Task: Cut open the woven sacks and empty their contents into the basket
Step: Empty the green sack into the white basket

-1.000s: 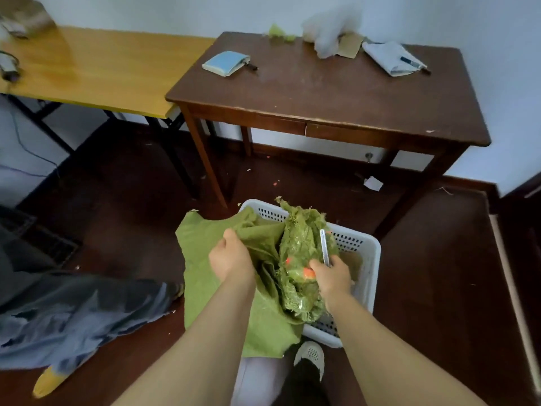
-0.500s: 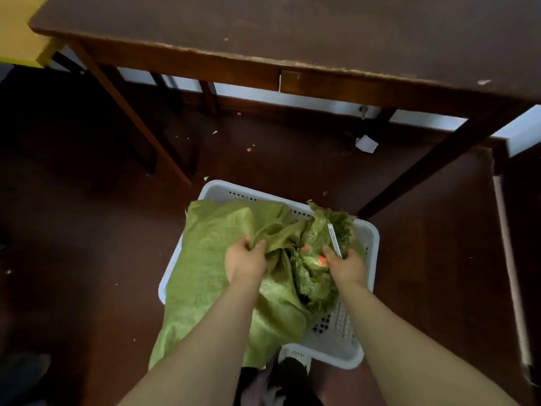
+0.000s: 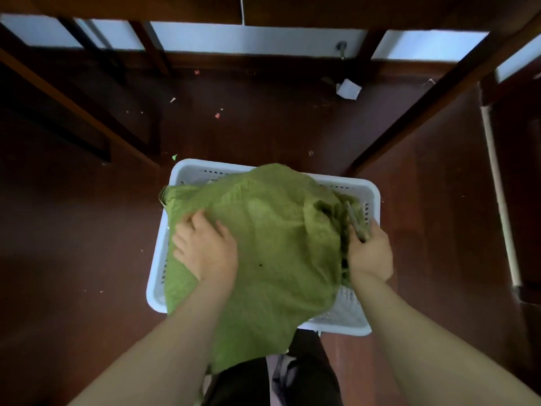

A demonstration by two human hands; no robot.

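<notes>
A green woven sack (image 3: 272, 238) is draped over the white perforated basket (image 3: 370, 194) on the dark floor and covers most of its opening. My left hand (image 3: 205, 247) lies on the sack's left side with fingers curled into the fabric. My right hand (image 3: 370, 253) grips a slim grey cutter (image 3: 355, 221) together with the sack's frayed right edge, over the basket's right side. The sack's contents are hidden under the fabric.
The dark wooden table's legs (image 3: 409, 118) slant down on both sides just beyond the basket. Small paper scraps (image 3: 348, 89) lie on the floor under the table. My dark trousers (image 3: 263, 382) show at the bottom edge.
My head has tilted down and closer. The sack has been lowered and spread over the basket, hiding the orange contents that showed before. My left hand moved left onto the fabric.
</notes>
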